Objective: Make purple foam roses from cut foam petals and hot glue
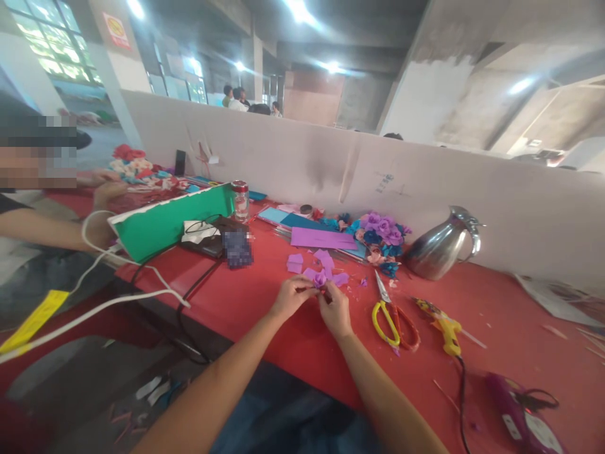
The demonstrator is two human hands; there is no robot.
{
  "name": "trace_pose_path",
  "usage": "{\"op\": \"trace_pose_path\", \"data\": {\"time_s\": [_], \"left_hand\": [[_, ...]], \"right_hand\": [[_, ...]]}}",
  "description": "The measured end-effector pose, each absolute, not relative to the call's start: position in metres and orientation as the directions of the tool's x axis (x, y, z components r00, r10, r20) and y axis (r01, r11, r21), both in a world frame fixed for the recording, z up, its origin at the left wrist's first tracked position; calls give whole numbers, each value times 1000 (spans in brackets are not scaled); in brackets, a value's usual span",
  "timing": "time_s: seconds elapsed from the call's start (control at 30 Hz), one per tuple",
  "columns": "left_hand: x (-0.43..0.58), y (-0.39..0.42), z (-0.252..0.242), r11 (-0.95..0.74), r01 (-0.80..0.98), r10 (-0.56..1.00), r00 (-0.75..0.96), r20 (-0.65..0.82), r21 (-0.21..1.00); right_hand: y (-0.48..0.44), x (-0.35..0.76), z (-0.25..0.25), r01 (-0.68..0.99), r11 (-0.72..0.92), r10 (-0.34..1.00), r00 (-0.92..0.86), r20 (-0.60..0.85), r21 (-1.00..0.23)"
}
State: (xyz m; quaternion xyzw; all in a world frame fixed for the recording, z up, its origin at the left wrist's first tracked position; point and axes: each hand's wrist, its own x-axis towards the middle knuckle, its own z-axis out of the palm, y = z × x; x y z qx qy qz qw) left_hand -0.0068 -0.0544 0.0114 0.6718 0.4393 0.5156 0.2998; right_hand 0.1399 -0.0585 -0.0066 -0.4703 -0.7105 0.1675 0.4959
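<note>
Between my fingertips, over the front of the red table, is a small purple paper flower (320, 279). My left hand (293, 296) pinches it from the left side. On its other side my right hand (335, 308) has thumb and fingers closed against it. Loose purple paper petals (324, 257) lie just beyond my hands, and a purple paper strip (323, 238) rests behind them. Right of my hands are scissors (386, 315) with one yellow and one red handle, blades parted. A yellow glue gun (444, 328) lies farther right.
A heap of finished paper flowers (382, 232) and a metal jug (442, 244) stand along the partition (293, 151). To the left are a green board (174, 221), a glass jar (241, 203), a dark phone-like item (237, 248) and cables. A purple power device (524, 413) sits front right. A co-worker's hands (106, 186) are far left.
</note>
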Motion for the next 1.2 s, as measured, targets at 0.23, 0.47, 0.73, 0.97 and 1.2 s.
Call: {"op": "trace_pose_path", "data": {"time_s": [0.23, 0.47, 0.73, 0.97, 1.2], "left_hand": [[-8, -57, 14, -424, 280, 905, 120, 407, 861], [-1, -65, 10, -444, 398, 891, 100, 443, 803], [-81, -40, 34, 48, 733, 732, -488, 475, 679], [-147, 39, 62, 586, 735, 709, -669, 224, 340], [-154, 79, 59, 644, 731, 718, -679, 154, 227]], "right_hand": [[-59, 140, -8, 504, 482, 844, -49, 534, -716], [-62, 140, -3, 533, 489, 830, -39, 557, -690], [-62, 138, -5, 510, 473, 834, 4, 552, -718], [-60, 137, -5, 475, 487, 849, -60, 525, -733], [-59, 137, -4, 445, 479, 861, -69, 504, -757]]}}
